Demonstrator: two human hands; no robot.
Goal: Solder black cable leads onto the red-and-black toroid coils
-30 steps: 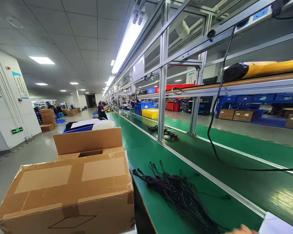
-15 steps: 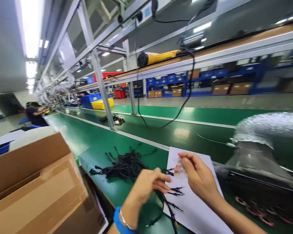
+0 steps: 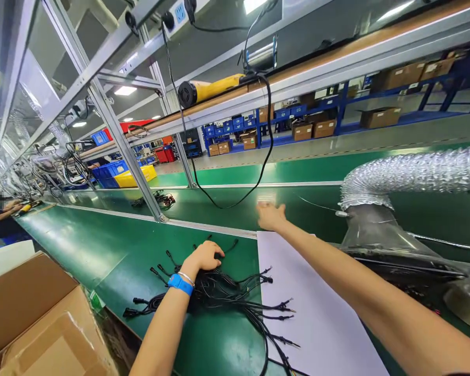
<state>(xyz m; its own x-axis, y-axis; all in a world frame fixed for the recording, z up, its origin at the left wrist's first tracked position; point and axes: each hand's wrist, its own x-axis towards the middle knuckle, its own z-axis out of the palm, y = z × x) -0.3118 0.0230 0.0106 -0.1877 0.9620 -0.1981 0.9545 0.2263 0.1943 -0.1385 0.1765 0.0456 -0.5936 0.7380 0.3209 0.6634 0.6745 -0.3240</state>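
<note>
A loose bundle of black cables (image 3: 219, 292) with plug ends lies on the green belt (image 3: 102, 250), partly over a white sheet (image 3: 309, 313). My left hand (image 3: 206, 257), with a blue band on its wrist, rests on the far side of the bundle with its fingers curled down onto the cables. My right hand (image 3: 271, 215) is stretched out past the far edge of the sheet, over the metal rail. Its fingers are apart and I see nothing in it. A small pale patch on the belt just beyond it is too blurred to name.
Open cardboard boxes (image 3: 31, 318) stand at the lower left. A silver flexible duct (image 3: 407, 175) on a hood sits at the right. A slanted aluminium post (image 3: 121, 141) and a hanging black cord (image 3: 267, 130) cross the belt. A yellow tool (image 3: 211, 89) lies on the shelf. Another person (image 3: 0, 222) works far left.
The view swung right and down. My hands, close together over the sheet half a second ago, have parted: the left went to the cable bundle, the right reached out across the belt.
</note>
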